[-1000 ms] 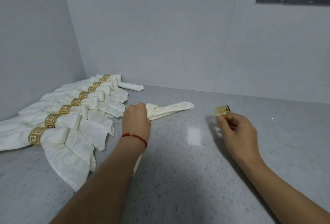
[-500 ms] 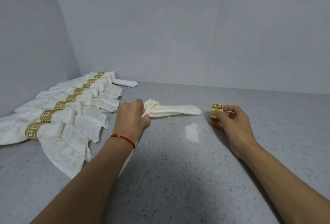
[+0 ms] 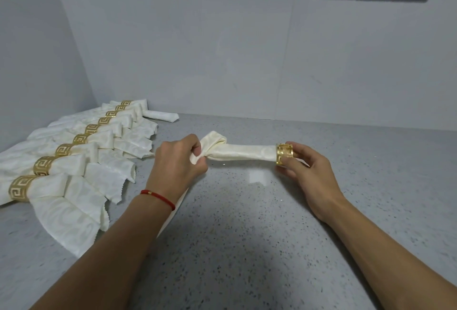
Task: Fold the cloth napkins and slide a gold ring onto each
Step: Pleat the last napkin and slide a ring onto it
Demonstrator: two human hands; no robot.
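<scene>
Since the earlier frame, ring (image 3: 284, 155) reaches the napkin (image 3: 243, 152) tip at 3 o'clock, right hand (image 3: 309, 176) pinching it, left hand (image 3: 176, 163) gripping the bunched fold at centre; soft, limp cloth probably needs tension, the light, rigid ring a rim hold.

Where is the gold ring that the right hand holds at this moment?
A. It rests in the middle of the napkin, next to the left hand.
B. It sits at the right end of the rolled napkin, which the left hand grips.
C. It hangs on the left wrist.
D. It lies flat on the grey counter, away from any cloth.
B: the right hand pinches the gold ring at the right end of the rolled napkin, while the left hand grips the other end.
</scene>
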